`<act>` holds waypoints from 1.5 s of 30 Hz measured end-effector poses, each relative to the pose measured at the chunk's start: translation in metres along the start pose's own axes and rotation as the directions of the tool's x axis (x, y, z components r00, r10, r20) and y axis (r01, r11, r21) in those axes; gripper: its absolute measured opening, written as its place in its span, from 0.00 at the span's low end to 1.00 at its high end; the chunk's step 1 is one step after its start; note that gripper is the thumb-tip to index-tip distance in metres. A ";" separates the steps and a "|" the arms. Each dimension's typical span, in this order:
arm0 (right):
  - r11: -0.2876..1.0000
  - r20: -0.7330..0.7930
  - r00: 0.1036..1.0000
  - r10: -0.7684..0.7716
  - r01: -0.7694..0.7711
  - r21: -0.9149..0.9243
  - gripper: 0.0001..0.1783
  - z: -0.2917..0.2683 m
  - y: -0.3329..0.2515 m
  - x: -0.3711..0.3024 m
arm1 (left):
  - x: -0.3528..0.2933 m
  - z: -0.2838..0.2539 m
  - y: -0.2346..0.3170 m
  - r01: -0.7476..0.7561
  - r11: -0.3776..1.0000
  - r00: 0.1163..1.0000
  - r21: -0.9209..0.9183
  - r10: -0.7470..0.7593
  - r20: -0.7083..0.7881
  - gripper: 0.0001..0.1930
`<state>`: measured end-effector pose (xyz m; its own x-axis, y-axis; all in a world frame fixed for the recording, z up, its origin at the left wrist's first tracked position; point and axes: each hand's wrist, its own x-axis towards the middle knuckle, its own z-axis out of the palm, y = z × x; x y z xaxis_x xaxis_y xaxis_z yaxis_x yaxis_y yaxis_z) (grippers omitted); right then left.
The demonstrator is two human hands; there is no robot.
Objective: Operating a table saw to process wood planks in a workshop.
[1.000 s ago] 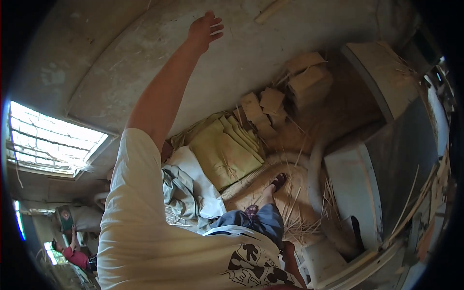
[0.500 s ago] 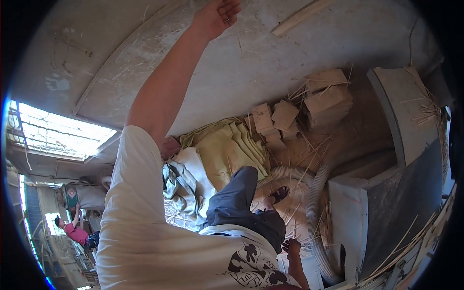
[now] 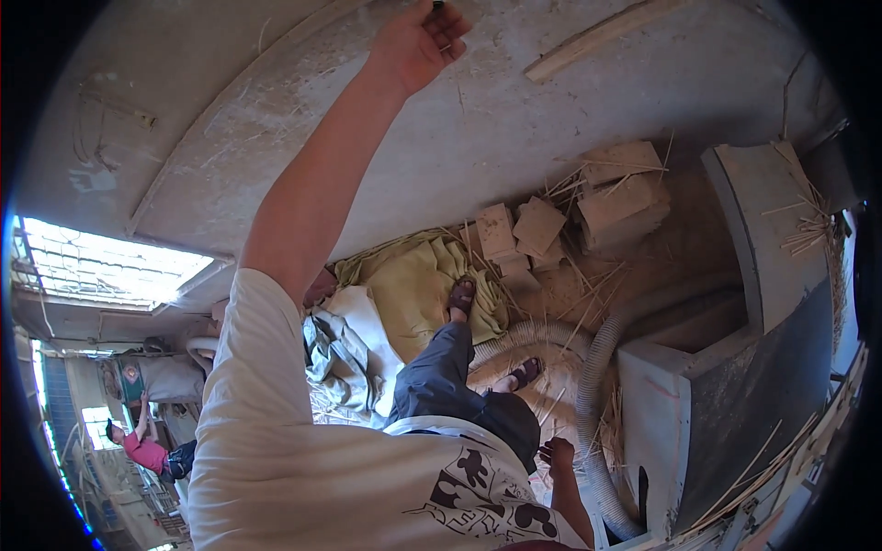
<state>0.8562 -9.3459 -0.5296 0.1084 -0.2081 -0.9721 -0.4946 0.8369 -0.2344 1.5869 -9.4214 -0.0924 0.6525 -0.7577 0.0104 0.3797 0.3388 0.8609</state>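
My left hand is raised high along the grey wall, its fingers curled. A small dark thing shows by its thumb at the picture's top edge, too cut off to name. My right hand hangs low beside my dark trousers, near a ribbed flexible hose. Its fingers are loosely bent and apart, with nothing visible in them. One sandalled foot is on a pile of yellow-green sacks; the other sandalled foot stands on the dusty floor.
Blocky wooden pieces and thin sticks lie by the wall. At right stands a grey box-like machine housing. A wooden strip is on the wall. Pale and grey cloth lies beside the sacks. Far left, a person in red reaches up.
My foot has come forward into view on the sacks as my leg straightened. The raised left hand has shifted slightly right and down in the picture, and the dark thing now shows.
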 end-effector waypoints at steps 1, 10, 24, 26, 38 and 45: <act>1.000 -0.002 1.000 -0.010 0.010 -0.010 0.11 0.005 -0.006 0.000 | -0.004 -0.001 0.001 0.002 1.000 1.000 -0.001 -0.002 0.000 0.13; 0.989 0.021 0.992 -0.125 0.127 -0.071 0.10 0.039 -0.052 0.007 | -0.007 0.001 0.012 0.006 0.999 1.000 0.040 -0.006 0.001 0.11; 0.598 0.498 0.546 -0.674 0.799 -0.065 0.05 0.271 -0.305 -0.032 | -0.004 -0.002 0.022 0.101 0.990 0.993 0.102 -0.107 0.057 0.17; 0.608 0.540 0.442 -0.717 0.775 0.173 0.05 0.319 -0.353 -0.079 | -0.001 -0.011 0.020 0.113 0.992 0.986 0.055 -0.119 0.113 0.17; -0.189 0.159 -0.245 -0.956 0.934 0.302 0.09 0.438 -0.501 -0.255 | 0.001 -0.019 0.012 -0.048 0.997 0.949 0.062 0.026 0.315 0.19; -0.378 0.089 -0.444 -0.892 0.837 0.395 0.07 0.473 -0.557 -0.295 | -0.012 0.006 0.016 0.035 0.983 0.983 0.180 -0.066 0.169 0.28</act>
<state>1.5077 -9.5110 -0.1178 0.4692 -0.6089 0.6397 0.6182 -0.2908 -0.7302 1.5812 -9.4102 -0.0758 0.5053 -0.8620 0.0394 0.2779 0.2057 0.9383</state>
